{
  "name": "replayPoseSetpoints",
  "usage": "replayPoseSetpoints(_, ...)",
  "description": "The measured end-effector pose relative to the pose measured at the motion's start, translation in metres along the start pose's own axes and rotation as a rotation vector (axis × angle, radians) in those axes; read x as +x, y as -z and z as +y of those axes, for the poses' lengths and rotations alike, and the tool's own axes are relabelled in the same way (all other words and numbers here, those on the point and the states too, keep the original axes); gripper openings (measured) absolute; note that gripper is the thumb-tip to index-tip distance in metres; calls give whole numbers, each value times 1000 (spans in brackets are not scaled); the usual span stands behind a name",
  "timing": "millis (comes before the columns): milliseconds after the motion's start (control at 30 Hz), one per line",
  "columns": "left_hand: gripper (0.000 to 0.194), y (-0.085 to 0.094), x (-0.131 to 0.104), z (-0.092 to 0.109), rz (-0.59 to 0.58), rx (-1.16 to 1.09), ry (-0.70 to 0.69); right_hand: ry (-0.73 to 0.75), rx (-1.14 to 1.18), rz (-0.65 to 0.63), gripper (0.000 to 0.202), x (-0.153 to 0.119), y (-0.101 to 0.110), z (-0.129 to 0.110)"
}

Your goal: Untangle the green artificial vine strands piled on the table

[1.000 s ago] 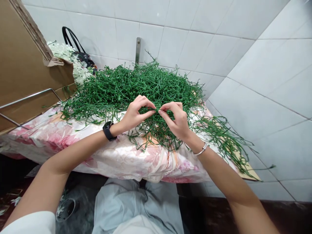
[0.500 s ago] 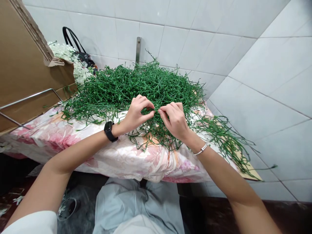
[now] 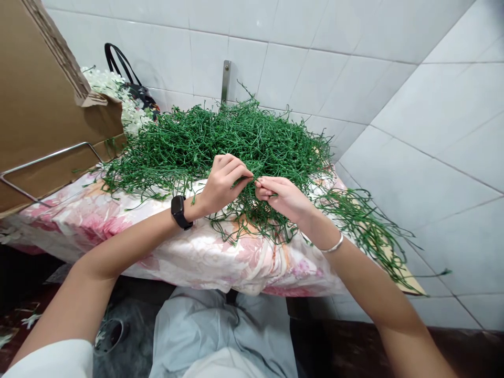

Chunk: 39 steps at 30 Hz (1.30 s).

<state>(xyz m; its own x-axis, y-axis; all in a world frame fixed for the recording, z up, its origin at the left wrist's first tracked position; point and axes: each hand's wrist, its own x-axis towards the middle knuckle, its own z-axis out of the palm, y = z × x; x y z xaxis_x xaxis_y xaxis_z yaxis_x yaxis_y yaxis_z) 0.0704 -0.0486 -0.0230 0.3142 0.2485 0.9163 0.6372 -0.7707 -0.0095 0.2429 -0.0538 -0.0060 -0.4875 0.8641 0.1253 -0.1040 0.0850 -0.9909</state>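
Observation:
A big tangled heap of thin green artificial stems (image 3: 220,134) covers the back of the table. Over its front edge, my left hand (image 3: 228,181) pinches a thin green stem between thumb and forefinger. My right hand (image 3: 285,197) pinches the same small spot from the other side, fingers curled, its fingertips almost touching the left ones. Just what part of the stem lies between the fingertips is too small to make out. Loose stems hang below both hands on the floral tablecloth (image 3: 173,262).
More green stems (image 3: 362,220) lie apart on the right. At left stand a cardboard box (image 3: 47,105) and a metal wire frame (image 3: 47,157). White artificial flowers (image 3: 132,113) and a dark bag (image 3: 144,97) sit behind. A tiled wall (image 3: 334,79) closes off the back and right.
My right hand has rolled over, turning its thumb side upward, with the fingers curling in. The fingertips of both hands have come closer together.

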Motion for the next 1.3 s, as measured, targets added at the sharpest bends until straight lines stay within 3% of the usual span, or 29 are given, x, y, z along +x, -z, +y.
replayPoseSetpoints(100,4,2,1,0,-34,-45,33,83,-166,60,22,-1,-1,0)
replayPoseSetpoints(367,7,7,5,-4,-167,-214,232,510,-1065,277,17,-7,-3,1)
replayPoseSetpoints(467,9,7,6,-3,-174,-235,238,653,-1217,314,16,-8,-3,2)
replayPoseSetpoints(567,9,6,5,-1,-156,-222,214,546,-1068,311,20,-8,-4,1)
replayPoseSetpoints(733,6,3,3,-1,-96,-150,135,206,-444,216,22,-7,-7,-4)
replayPoseSetpoints(967,5,3,2,0,-14,25,7,4,-13,78,14,-4,-1,-3)
replayPoseSetpoints(1133,3,5,1,-1,-23,110,-137,11,-18,65,18,-4,-1,-4)
replayPoseSetpoints(1300,5,5,2,-4,-7,78,-125,208,-462,129,17,-8,-5,-8)
